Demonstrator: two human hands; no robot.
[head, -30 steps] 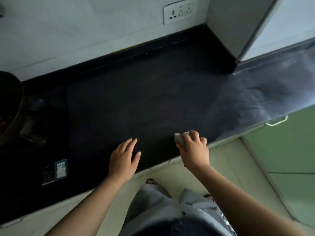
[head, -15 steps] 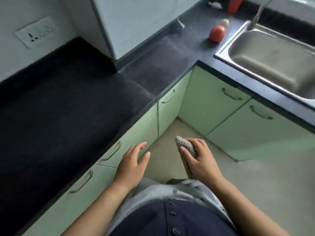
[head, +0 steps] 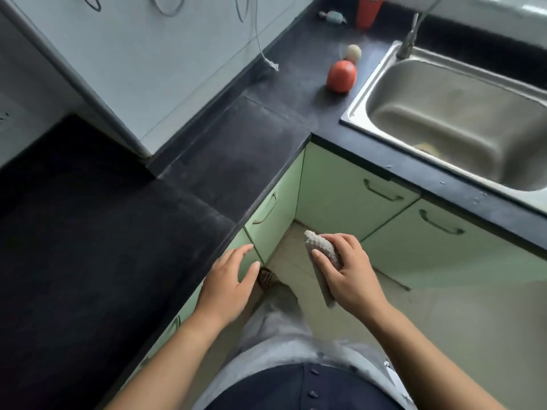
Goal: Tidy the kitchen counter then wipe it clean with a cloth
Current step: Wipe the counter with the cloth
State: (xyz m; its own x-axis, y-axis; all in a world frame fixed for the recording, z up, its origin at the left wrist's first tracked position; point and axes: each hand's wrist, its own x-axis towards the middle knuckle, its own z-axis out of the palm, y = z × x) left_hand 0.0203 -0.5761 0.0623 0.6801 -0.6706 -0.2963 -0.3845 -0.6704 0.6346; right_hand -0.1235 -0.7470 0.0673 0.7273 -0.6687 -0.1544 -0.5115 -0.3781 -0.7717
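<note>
The dark L-shaped kitchen counter [head: 103, 241] runs from the left to the back right. A grey cloth [head: 321, 250] is bunched in my right hand [head: 349, 273], held in the air over the floor, off the counter. My left hand [head: 231, 279] hovers flat with fingers apart beside the counter's front edge, holding nothing. A red round object [head: 341, 76] and a small pale ball [head: 352, 52] lie on the counter beside the sink.
A steel sink [head: 455, 119] with a tap [head: 410, 39] fills the right. A red cup [head: 368, 11] and a small teal item [head: 334, 16] stand at the back. Green cabinet doors [head: 340, 190] sit under the counter. A white appliance [head: 142, 63] with a hanging cord stands on it.
The view swung right from the counter to the sink corner. My right hand lifted the cloth off the counter edge and both hands now hang over the floor.
</note>
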